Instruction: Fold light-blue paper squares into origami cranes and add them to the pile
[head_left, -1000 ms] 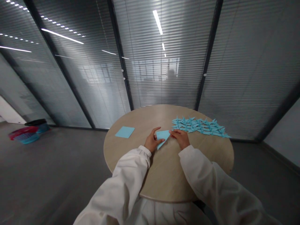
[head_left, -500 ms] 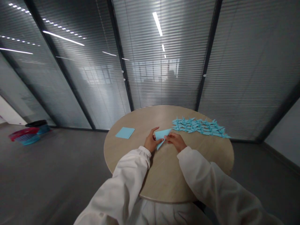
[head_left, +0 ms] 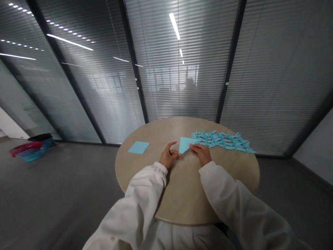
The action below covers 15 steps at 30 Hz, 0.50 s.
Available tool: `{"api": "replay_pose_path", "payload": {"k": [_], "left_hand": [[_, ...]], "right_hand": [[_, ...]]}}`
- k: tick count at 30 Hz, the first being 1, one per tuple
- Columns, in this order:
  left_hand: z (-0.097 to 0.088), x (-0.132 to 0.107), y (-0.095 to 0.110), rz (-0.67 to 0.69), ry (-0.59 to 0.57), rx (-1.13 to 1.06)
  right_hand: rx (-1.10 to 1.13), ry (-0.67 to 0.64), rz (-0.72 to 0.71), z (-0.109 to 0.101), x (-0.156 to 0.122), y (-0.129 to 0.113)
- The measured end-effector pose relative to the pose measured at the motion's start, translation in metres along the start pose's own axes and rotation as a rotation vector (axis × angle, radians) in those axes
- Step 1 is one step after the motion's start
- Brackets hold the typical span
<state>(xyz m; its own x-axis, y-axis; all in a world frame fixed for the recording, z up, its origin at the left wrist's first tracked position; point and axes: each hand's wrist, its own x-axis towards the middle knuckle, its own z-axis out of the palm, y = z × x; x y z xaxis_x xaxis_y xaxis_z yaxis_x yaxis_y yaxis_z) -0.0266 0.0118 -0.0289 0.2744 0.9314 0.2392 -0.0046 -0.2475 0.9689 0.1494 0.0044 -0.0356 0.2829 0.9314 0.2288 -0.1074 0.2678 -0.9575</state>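
A light blue paper folded into a triangle (head_left: 185,143) lies on the round wooden table (head_left: 187,194) between my hands. My left hand (head_left: 168,157) pinches its lower tip with thumb and finger. My right hand (head_left: 201,153) presses on its right edge. Just right of the paper, several folded blue paper cranes (head_left: 221,140) lie in rows. A flat blue stack of square paper (head_left: 138,147) rests to the left of my left hand.
Glass walls with closed blinds stand behind the table. A black bin and red and blue baskets (head_left: 31,147) sit on the grey floor at the far left. My white sleeves reach over the table's near edge.
The folded paper has turned and shifted toward the cranes, its broad side now facing away. My right hand moved right along it; my left hand now holds only its tip.
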Motion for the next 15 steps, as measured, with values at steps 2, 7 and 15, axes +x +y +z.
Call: {"api": "replay_pose_path", "payload": {"k": [2, 7, 15], "left_hand": [[0.0, 0.0, 0.0, 0.002, 0.02, -0.011], [-0.002, 0.003, -0.007, -0.021, 0.036, -0.038], [-0.002, 0.004, -0.012, -0.004, -0.005, 0.08]], "right_hand": [[0.056, 0.028, 0.039, -0.001, 0.002, 0.001], [0.21, 0.126, 0.068, -0.004, 0.005, -0.003], [0.342, 0.246, 0.068, -0.007, 0.007, -0.007]]}}
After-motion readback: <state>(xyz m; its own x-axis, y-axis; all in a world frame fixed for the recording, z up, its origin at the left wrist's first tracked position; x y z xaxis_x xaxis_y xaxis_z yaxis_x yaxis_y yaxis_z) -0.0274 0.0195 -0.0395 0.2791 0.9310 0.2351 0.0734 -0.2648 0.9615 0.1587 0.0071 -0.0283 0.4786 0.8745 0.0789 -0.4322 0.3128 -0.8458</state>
